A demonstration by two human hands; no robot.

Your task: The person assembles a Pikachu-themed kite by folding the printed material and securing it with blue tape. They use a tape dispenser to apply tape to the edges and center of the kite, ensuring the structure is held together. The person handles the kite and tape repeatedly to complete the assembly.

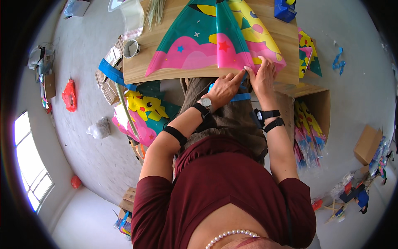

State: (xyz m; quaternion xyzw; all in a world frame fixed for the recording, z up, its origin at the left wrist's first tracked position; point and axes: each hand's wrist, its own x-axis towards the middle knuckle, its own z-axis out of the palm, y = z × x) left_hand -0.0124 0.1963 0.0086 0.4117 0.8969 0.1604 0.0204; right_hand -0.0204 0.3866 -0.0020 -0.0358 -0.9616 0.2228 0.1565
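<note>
A thin plastic kite sheet (pixel 186 52), printed in green, pink and yellow with stars and a cartoon figure, lies on the wooden table with its wide edge toward me. A fold runs down its middle. At the near edge my left hand (pixel 226 89) is closed, its index finger and thumb pinching the sheet's hem. Close beside it, my right hand (pixel 263 76) grips the same edge, thumb near the left fingertips and the other fingers bent over the pink and yellow part. The fingertips of both hands nearly meet, and what lies between them is partly hidden.
On the table (pixel 141 68) are a tape roll (pixel 131 48), dry straw-like strands (pixel 156 12) and a blue tape dispenser (pixel 285 10). More printed sheets (pixel 145 108) hang at the left by a blue strap (pixel 112 72). Right of my legs, a cardboard box (pixel 319 108) holds bagged kites.
</note>
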